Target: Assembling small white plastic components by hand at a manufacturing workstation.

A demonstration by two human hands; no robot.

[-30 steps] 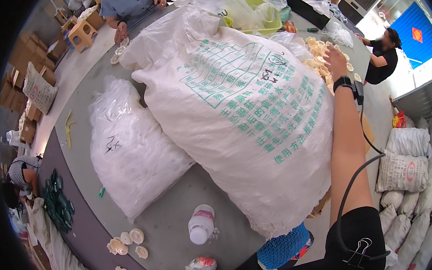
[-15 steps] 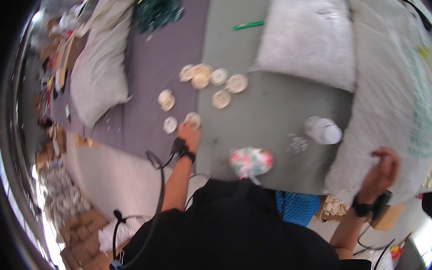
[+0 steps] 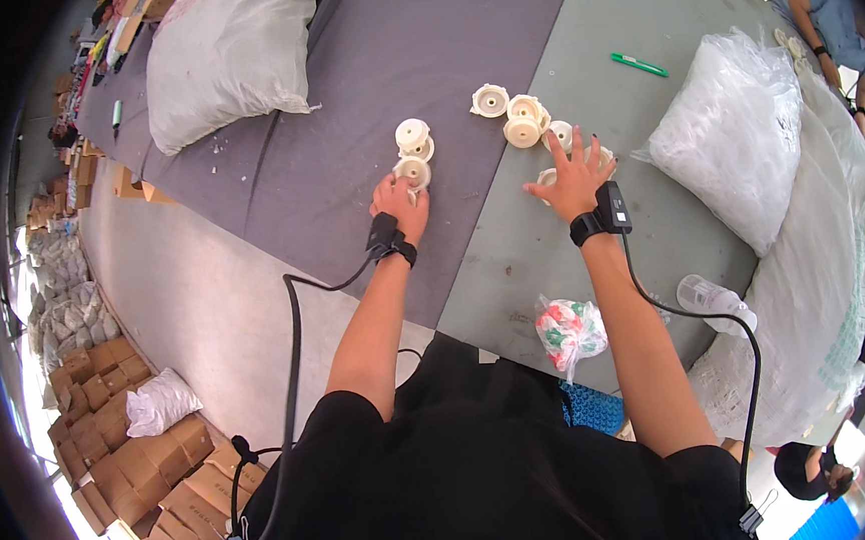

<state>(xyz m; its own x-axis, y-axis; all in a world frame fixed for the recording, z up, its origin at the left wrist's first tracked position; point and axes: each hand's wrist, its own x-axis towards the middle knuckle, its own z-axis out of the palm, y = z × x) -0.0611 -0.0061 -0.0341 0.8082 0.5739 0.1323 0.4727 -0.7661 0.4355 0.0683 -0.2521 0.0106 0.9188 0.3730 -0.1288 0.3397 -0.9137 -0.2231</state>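
Cream round plastic parts with scalloped rims and a small centre hole lie in two groups on the table. My left hand is at the near end of the left group, fingers curved round a cream part. Beyond it sit more, one overlapping another, with a pale disc on top. My right hand reaches over the right group with fingers spread, partly covering a few parts. Left of its fingertips are a stacked cream part and a single one.
A floral-patterned bundle in clear plastic lies near the front edge, with a clear plastic jar to its right. A green pen, a clear bag and white sacks lie farther out. Another person stands far right.
My right hand has come from beside the right-hand sack to the cream parts. The left group now sits closer together at my left hand. The view has shifted.
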